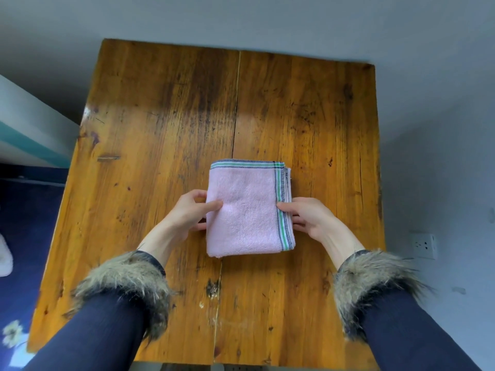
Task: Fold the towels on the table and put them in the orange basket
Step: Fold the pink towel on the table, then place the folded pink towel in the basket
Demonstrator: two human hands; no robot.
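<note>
Pink towel (pixel 247 210), folded into a neat rectangle, lies at the middle of a worn wooden table (pixel 160 116) set against a grey wall (pixel 267 17), wall socket (pixel 424 245) at right. Left hand (pixel 187 212) pinches its left edge; right hand (pixel 305 215) pinches the striped right edge, both fur-cuffed.

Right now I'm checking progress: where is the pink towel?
In the head view, the folded pink towel lies mid-table, gripped by the left hand and right hand at its side edges.
</note>
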